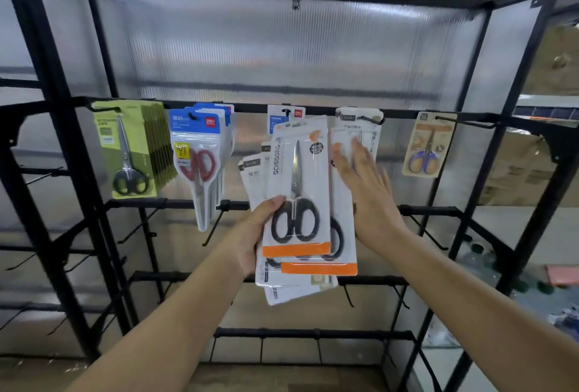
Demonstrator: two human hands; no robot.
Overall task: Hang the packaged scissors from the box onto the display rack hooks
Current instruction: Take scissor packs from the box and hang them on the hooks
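The black display rack fills the view, its top rail carrying five hooks with packs hung on them: a thick green row at the left, blue-carded red-handled scissors, a blue-headed card behind the raised stack, a white pack under the right hand, and a single orange-and-blue pair at the far right. The lower rails stand bare, their hooks jutting forward.

The left hand grips a fanned stack of packaged scissors, thumb pressed on the front card and fingers curled behind; the box is out of view. That fan is the main risk: the cards are splayed at different angles and the slick blister fronts may slide, so the rear packs could slip out below if the grip loosens.

The right hand lies flat with straight fingers against the hung white pack, holding nothing. Pushing it could swing it off its hook, or press it so far back that the hook tip is hard to reach.

Smallest hazard: the hang-holes at the card tops are narrow, and blur hides them, so a missed threading might drop a pack.
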